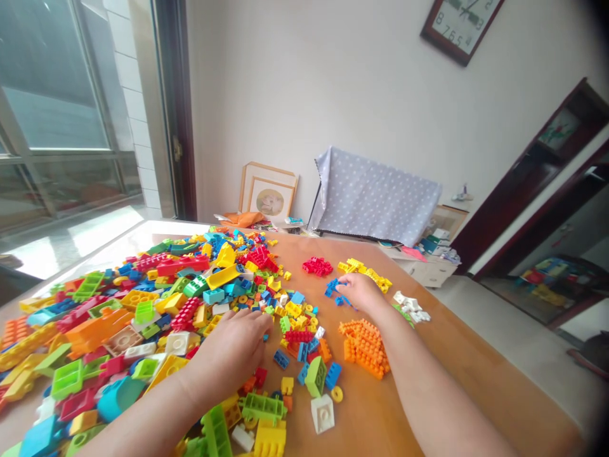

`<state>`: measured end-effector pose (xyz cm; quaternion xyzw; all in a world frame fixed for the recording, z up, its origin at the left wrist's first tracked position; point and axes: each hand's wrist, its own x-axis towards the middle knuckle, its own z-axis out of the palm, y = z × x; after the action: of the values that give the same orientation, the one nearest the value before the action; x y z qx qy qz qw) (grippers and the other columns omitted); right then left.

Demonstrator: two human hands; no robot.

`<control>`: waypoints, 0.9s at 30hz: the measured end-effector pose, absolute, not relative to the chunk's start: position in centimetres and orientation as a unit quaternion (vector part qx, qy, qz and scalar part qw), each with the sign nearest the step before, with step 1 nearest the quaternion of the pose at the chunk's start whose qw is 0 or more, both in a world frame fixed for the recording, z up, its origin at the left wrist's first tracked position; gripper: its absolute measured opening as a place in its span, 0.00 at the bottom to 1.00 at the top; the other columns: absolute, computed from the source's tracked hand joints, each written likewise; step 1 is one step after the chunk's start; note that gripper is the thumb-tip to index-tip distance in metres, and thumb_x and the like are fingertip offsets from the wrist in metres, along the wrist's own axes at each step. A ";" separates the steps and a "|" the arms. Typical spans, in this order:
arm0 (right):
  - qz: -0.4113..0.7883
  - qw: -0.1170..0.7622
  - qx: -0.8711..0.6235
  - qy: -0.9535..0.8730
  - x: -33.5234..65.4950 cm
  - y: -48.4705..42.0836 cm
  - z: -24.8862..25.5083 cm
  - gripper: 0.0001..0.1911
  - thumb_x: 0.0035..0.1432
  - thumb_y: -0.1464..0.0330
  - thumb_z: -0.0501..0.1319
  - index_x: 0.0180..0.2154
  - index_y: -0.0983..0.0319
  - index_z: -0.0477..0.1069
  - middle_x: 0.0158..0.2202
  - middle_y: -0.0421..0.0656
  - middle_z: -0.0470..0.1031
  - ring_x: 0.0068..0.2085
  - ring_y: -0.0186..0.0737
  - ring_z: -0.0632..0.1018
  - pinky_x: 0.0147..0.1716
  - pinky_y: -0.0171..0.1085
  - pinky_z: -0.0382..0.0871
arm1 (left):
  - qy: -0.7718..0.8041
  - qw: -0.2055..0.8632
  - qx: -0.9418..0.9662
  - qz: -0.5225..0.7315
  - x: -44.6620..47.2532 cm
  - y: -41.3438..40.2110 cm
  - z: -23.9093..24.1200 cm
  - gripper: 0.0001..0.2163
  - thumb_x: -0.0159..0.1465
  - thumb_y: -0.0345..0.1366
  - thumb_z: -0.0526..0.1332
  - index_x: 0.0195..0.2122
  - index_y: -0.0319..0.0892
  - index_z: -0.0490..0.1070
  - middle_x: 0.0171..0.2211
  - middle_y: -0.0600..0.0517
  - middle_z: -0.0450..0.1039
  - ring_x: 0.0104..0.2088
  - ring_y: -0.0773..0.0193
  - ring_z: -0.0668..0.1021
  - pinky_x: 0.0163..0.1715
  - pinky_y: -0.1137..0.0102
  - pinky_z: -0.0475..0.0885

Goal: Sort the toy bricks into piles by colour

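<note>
My right hand (362,293) reaches over the table to a small group of blue toy bricks (332,288), its fingertips pinched on a blue brick there. My left hand (238,346) rests low over the right side of the big mixed pile of toy bricks (143,297), fingers curled down. A bit of blue shows by its fingertips, but what they hold is hidden. Around my right hand lie sorted groups: red bricks (317,266), yellow bricks (365,274), orange bricks (364,348), white bricks (412,307) and a few light green bricks (403,314).
The wooden table (457,374) has its right edge above a tiled floor. Loose pieces, among them a white brick (323,414) and a green brick (315,377), lie between my arms. Beyond the table stand a cloth-covered object (375,193) and a framed picture (270,198).
</note>
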<state>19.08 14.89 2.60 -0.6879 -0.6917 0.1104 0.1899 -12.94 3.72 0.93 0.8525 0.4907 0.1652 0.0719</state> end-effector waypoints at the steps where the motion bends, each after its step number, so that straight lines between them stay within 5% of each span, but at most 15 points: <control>1: 0.113 0.164 -0.701 -0.684 19.5 15.4 2.4 0.09 0.57 0.62 0.65 0.35 0.58 0.82 0.26 0.41 0.78 0.28 0.37 0.75 0.29 0.33 0.64 | 0.492 0.065 0.854 0.157 -12.9 3.7 0.9 0.09 0.65 0.28 0.52 0.35 0.45 0.70 0.37 0.48 0.77 0.41 0.54 0.78 0.41 0.62 0.65; 9: 0.111 0.123 -0.712 -0.682 20.7 16.8 1.1 0.09 0.56 0.62 0.65 0.28 0.58 0.80 0.23 0.39 0.76 0.24 0.34 0.72 0.25 0.33 0.59 | 0.498 0.046 0.856 0.130 -13.0 3.8 1.0 0.08 0.65 0.28 0.52 0.33 0.45 0.69 0.36 0.49 0.78 0.38 0.55 0.77 0.39 0.62 0.62; 15: 0.105 0.147 -0.709 -0.682 20.5 16.0 1.1 0.11 0.61 0.61 0.61 0.34 0.59 0.80 0.26 0.40 0.78 0.25 0.34 0.73 0.26 0.33 0.59 | 0.500 0.052 0.857 0.117 -12.8 3.7 1.7 0.08 0.65 0.29 0.52 0.34 0.44 0.70 0.37 0.48 0.78 0.39 0.55 0.77 0.39 0.62 0.62; 22: 0.172 0.269 -0.579 -0.751 17.5 10.5 1.7 0.12 0.60 0.63 0.62 0.42 0.60 0.78 0.37 0.43 0.80 0.37 0.40 0.78 0.36 0.35 0.67 | 0.498 0.024 0.859 0.115 -12.4 3.1 2.1 0.07 0.64 0.29 0.54 0.32 0.44 0.70 0.35 0.48 0.78 0.36 0.56 0.77 0.38 0.62 0.61; 27: 0.291 0.234 -0.474 -0.797 13.3 4.6 3.1 0.09 0.61 0.67 0.60 0.40 0.60 0.79 0.32 0.39 0.78 0.33 0.37 0.76 0.32 0.33 0.66 | 0.491 0.039 0.863 0.112 -12.1 2.6 2.4 0.07 0.62 0.27 0.56 0.35 0.44 0.72 0.35 0.49 0.80 0.38 0.56 0.78 0.40 0.63 0.63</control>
<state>13.30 4.62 3.12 -0.4745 -0.7974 0.2907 0.2335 -12.07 2.65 2.36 0.8631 0.4908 0.1123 0.0388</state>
